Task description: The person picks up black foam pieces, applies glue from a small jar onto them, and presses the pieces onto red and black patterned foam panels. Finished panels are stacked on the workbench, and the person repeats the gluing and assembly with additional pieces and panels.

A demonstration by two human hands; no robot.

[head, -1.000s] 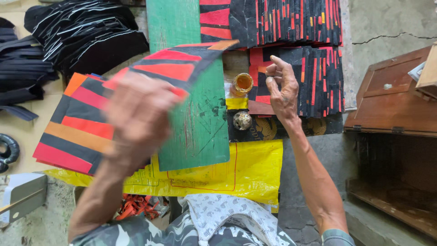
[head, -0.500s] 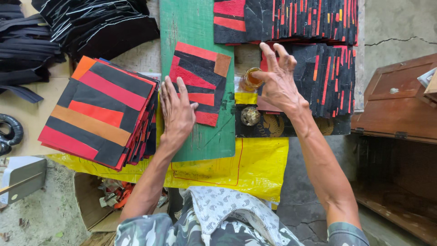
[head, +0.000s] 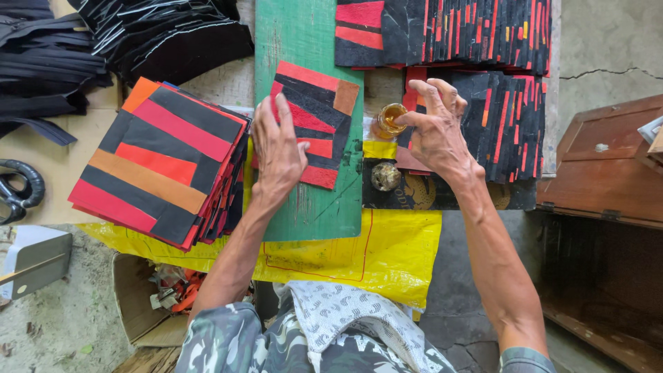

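My left hand (head: 277, 148) lies flat, fingers spread, on a patchwork piece (head: 314, 117) of black, red and orange strips that rests on a green board (head: 304, 41). My right hand (head: 436, 131) reaches to a small open jar of amber liquid (head: 389, 119), its fingertips touching the rim. A round lid (head: 386, 176) lies just below the jar on a dark sheet. To the left sits a thick stack of similar striped patchwork pieces (head: 162, 162).
More black-and-red strip pieces (head: 476, 27) are piled at the top right. Black strips (head: 159, 31) heap at the top left. Scissors (head: 17, 193) lie at the left edge. A yellow plastic sheet (head: 373, 252) hangs in front. A brown wooden box (head: 608, 166) stands right.
My left hand has laid the patchwork piece down on the green board and now presses it flat. My right hand has dropped onto the small jar.
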